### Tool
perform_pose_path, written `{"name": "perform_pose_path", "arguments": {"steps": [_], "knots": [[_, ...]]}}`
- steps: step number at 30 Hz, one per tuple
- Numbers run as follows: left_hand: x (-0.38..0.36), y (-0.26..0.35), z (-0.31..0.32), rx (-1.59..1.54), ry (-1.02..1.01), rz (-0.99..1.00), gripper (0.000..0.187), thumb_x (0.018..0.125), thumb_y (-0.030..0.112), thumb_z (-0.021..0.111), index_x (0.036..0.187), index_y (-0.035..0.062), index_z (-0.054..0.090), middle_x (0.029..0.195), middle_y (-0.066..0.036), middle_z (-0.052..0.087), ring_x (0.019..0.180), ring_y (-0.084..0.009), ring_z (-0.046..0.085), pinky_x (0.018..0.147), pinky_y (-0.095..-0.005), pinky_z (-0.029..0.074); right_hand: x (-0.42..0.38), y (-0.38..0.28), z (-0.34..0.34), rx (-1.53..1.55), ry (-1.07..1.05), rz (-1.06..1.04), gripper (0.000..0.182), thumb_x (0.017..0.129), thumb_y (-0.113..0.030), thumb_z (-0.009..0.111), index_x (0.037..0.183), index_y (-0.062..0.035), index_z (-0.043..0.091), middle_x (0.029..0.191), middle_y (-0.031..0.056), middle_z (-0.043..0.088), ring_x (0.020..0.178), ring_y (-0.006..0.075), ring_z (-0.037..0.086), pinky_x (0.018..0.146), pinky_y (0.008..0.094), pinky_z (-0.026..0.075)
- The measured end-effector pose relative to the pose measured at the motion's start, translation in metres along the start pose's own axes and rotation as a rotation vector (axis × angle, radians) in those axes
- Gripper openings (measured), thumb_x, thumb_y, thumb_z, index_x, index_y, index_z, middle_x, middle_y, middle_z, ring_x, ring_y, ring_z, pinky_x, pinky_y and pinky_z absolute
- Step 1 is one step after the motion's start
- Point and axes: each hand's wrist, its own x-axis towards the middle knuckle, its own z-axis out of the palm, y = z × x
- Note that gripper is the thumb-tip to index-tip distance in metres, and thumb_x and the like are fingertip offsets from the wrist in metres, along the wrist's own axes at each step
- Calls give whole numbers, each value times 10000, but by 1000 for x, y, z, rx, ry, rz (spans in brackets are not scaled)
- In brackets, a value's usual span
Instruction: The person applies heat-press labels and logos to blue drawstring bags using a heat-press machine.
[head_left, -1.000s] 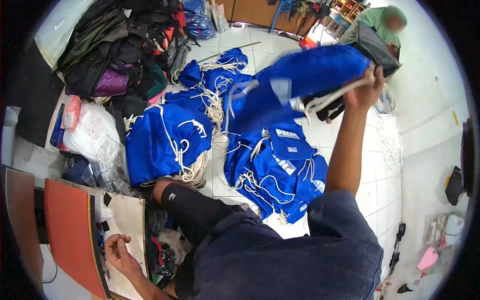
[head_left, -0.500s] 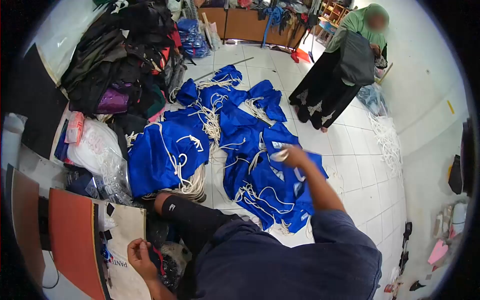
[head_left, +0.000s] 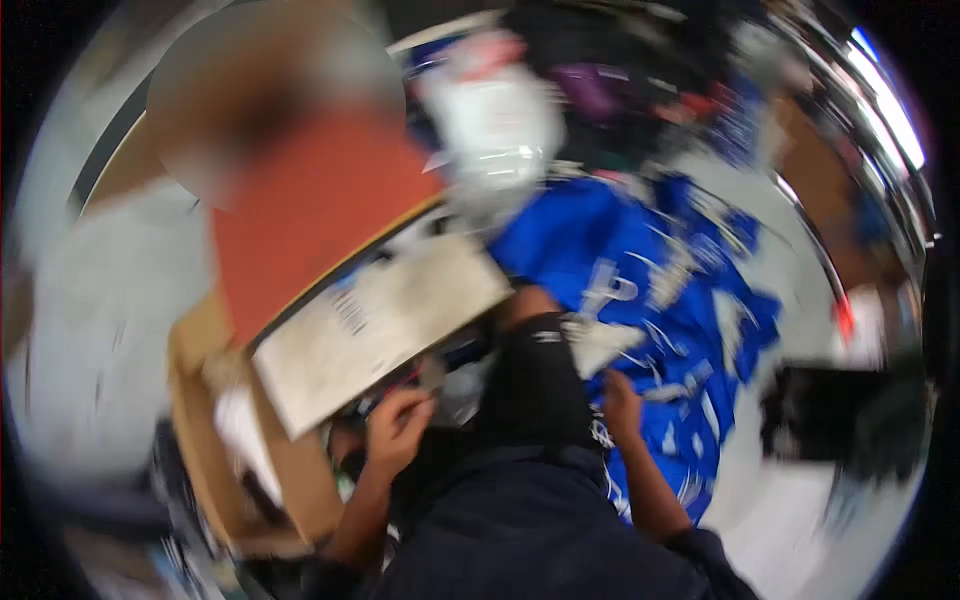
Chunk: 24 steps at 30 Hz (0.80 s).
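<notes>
Motion blurs the whole head view. My left hand [head_left: 398, 432] is beside the edge of a pale board [head_left: 380, 325], its fingers and thumb curled together; whatever they may hold is too smeared to name. Close to the blue bags [head_left: 580, 235] with cream cords is my right hand [head_left: 622, 405], and blur hides how its fingers lie. Cream cord [head_left: 605, 345] bunches at the near side of the blue pile, beside my knee.
An orange-red panel [head_left: 320, 215] adjoins the pale board. Below it stands an open cardboard box [head_left: 310, 490]. White plastic-wrapped goods [head_left: 495, 125] and dark heaped fabric lie beyond. A dark bag-like shape [head_left: 825, 412] is at right.
My view has swung left and down, bringing the board and cardboard box toward the middle. My right hand has drawn back from over the blue bags toward my body; the pale item it held no longer shows.
</notes>
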Motion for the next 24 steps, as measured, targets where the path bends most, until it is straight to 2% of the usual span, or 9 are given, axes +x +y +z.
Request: {"name": "perform_pose_path", "arguments": {"steps": [2, 3, 4, 9, 11, 12, 14, 18, 24], "knots": [[-4, 7, -5, 56, 58, -1, 116, 908, 67, 658, 1009, 14, 680, 907, -59, 666, 798, -113, 607, 707, -259, 491, 31, -29, -4, -15, 38, -186, 318, 1002, -89, 472, 1297, -20, 571, 1137, 171, 665, 914, 280, 674, 851, 375, 506], [-6, 5, -9, 72, 142, 77, 115, 900, 65, 655, 1001, 13, 676, 854, -72, 653, 758, -120, 602, 669, -266, 479, 38, -77, -4, 123, -64, 65, 331, 1027, -96, 432, 1327, -14, 547, 1038, 148, 680, 827, 216, 666, 826, 347, 506], [-9, 10, -17, 70, 153, 117, 109, 892, 53, 648, 991, 13, 672, 817, -80, 634, 700, -141, 587, 627, -276, 461, 45, -86, 3, 117, -59, -155, 355, 1040, -113, 410, 1370, -24, 507, 932, 134, 681, 797, 181, 650, 810, 327, 505], [-63, 2, -65, 70, 510, 67, 117, 866, 16, 647, 981, 18, 669, 788, -68, 631, 645, -123, 586, 579, -258, 445, 32, -135, 53, 191, -288, -478, 384, 1029, -117, 382, 1379, 4, 481, 1002, 161, 702, 975, 265, 649, 939, 370, 453], [-94, -8, -93, 286, 735, 142, 122, 864, -4, 625, 976, 18, 668, 770, -45, 629, 674, -88, 589, 609, -239, 449, 37, -128, 60, -23, -379, -616, 366, 998, -91, 418, 1328, 21, 530, 1077, 191, 687, 1025, 305, 637, 951, 387, 450], [-104, -11, -99, -3, 983, 103, 111, 874, -9, 612, 969, 13, 667, 807, -31, 644, 709, -72, 588, 629, -220, 443, 40, -127, 65, -14, -396, -630, 366, 998, -91, 418, 1328, 21, 530, 1077, 191, 687, 1025, 305, 637, 951, 387, 450], [-144, -23, -153, 201, 1156, -80, 114, 942, 80, 608, 1005, -3, 652, 880, -2, 628, 699, -54, 540, 610, -194, 415, 47, -131, 67, -81, -383, -601, 332, 966, -71, 474, 1264, 27, 583, 1116, 205, 670, 1044, 326, 623, 945, 399, 452], [-203, -73, -249, 21, 1482, -288, 175, 926, 170, 651, 1005, 14, 658, 798, 20, 603, 652, -56, 495, 584, -213, 410, 57, -129, 75, -155, -401, -614, 259, 949, -90, 537, 1154, 39, 627, 1074, 189, 668, 995, 338, 623, 895, 427, 460], [-210, -150, -316, 100, 1234, -648, 270, 927, 238, 613, 1050, 2, 658, 865, -24, 628, 729, -103, 551, 638, -253, 447, 55, -136, 71, -245, -403, -697, 216, 929, -95, 572, 1088, 33, 644, 1053, 188, 667, 976, 353, 621, 889, 430, 464]]}}
